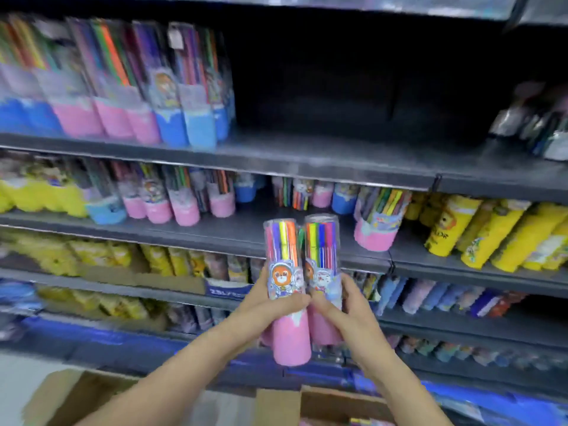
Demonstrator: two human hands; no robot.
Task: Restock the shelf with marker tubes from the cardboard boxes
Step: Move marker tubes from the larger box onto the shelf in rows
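I hold a cluster of clear marker tubes with pink bases upright in front of the shelves. My left hand (270,305) grips the left marker tube (284,262), which has an orange bear label. Wrapped around the right marker tube (322,250) is my right hand (344,312). A third tube seems to be wedged behind the two, mostly hidden. An open cardboard box (76,398) sits on the floor at lower left, and another cardboard box (325,407) lies below my arms. The second shelf (246,232) carries matching pink and blue tubes with a gap in its middle.
The top shelf (338,155) holds taller tubes at the left and is dark and bare at the right. Yellow tubes (491,235) lean at the right of the second shelf. Lower shelves are packed with yellow packs and coloured cases.
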